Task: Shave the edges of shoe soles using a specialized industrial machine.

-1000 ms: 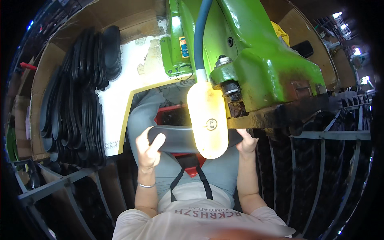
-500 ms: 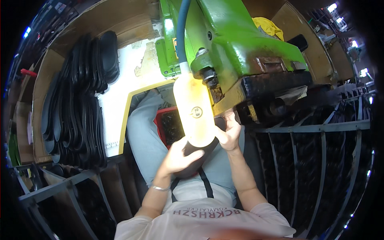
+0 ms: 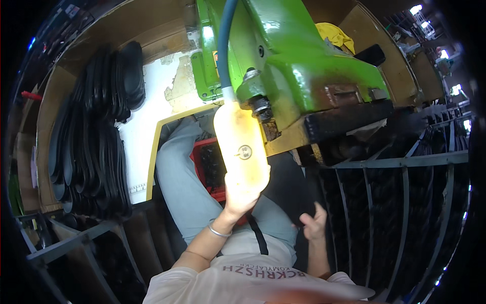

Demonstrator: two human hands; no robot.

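Note:
My left hand [image 3: 240, 198] is raised beneath the glowing yellow-white lamp [image 3: 242, 169], whose head covers most of its fingers. Whether those fingers hold anything is hidden. A dark, smooth-edged shape [image 3: 286, 185] shows just right of the lamp, over my right thigh; its kind is unclear. Lower and to the right, my right hand [image 3: 315, 225] is away from the machine beside my right thigh, thumb and forefinger apart, holding nothing visible. The green machine [image 3: 304, 66] stands in front of me, its dark lower end [image 3: 349, 119] right of the lamp.
Stacked black sole-shaped pieces [image 3: 93, 137] lie on the white tabletop [image 3: 136, 157] to the left, with cardboard [image 3: 45, 167] around them. A red bin [image 3: 217, 194] sits between my legs. Metal racks [image 3: 400, 163] flank me, and yellow cloth [image 3: 334, 35] lies behind the machine.
My right hand has left the machine and dropped back toward my right hip. My left hand has moved right and farther under the lamp. The dark piece between my hands no longer shows there.

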